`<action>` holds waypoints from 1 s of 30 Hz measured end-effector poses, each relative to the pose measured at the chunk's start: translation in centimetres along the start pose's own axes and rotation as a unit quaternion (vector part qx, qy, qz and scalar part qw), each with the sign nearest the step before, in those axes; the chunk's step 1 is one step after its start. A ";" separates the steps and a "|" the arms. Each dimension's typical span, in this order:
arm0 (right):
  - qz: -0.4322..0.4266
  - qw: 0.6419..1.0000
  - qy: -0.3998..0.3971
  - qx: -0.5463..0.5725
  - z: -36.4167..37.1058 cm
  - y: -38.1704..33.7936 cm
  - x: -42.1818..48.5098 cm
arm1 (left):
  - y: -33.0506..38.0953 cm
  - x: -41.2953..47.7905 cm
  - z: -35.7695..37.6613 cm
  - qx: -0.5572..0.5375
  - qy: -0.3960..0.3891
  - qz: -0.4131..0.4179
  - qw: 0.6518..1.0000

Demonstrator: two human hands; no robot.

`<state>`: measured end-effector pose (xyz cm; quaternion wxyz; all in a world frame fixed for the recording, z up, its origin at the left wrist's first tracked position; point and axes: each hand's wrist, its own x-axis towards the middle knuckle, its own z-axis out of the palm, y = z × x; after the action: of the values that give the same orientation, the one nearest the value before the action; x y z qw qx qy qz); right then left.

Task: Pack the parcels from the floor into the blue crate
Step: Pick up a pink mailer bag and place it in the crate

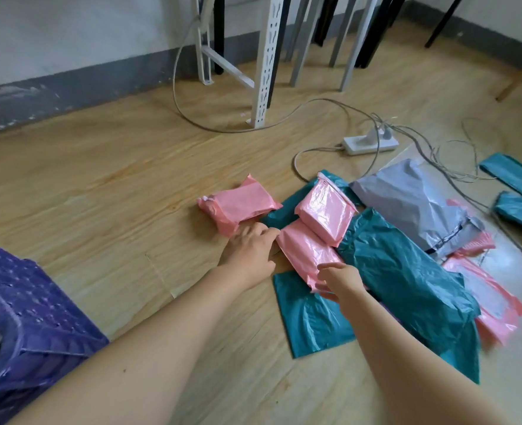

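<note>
On the wood floor ahead of me, a heap of poly-bag parcels. Item: one long pink parcel (305,253), lying over a flat teal bag (311,317); my right hand (341,279) pinches its near end, fingers on top and thumb below. My left hand (247,250) lies palm down against the same parcel's left edge, its fingertips tucked out of sight, so I cannot tell whether it grips or only touches. The two hands are apart, one at each end. Item: a shorter pink parcel (325,211) resting on the long one's far end. Item: a third pink parcel (238,205) alone on the floor, just beyond my left hand. Item: a bulky teal parcel (406,271) to the right, partly covering another pink one (492,308). Item: a grey parcel (406,197) behind it. Item: blue crate (23,302), at my lower left, well apart from the heap. Also a white power strip (370,144) with grey cables beyond the parcels.
</note>
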<state>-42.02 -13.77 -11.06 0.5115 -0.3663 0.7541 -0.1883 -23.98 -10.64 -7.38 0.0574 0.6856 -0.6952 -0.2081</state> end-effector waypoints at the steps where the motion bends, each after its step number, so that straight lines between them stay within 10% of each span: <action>1: 0.027 0.999 -0.003 0.020 0.3 0.5 0.4 | 0.0 0.2 0.5 0.002 -0.008 -0.001 1.000; 16: 0.194 0.916 -0.080 0.341 2.8 2.4 2.9 | -0.9 2.8 2.6 -0.007 -0.050 0.010 0.999; 30: 0.060 0.982 0.116 0.133 0.8 -0.4 1.3 | -0.6 0.5 1.2 -0.017 -0.039 -0.003 0.999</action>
<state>-41.44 -14.92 -11.91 0.4748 -0.2250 0.7973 -0.2971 -23.85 -10.84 -8.79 0.0416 0.6781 -0.6910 -0.2469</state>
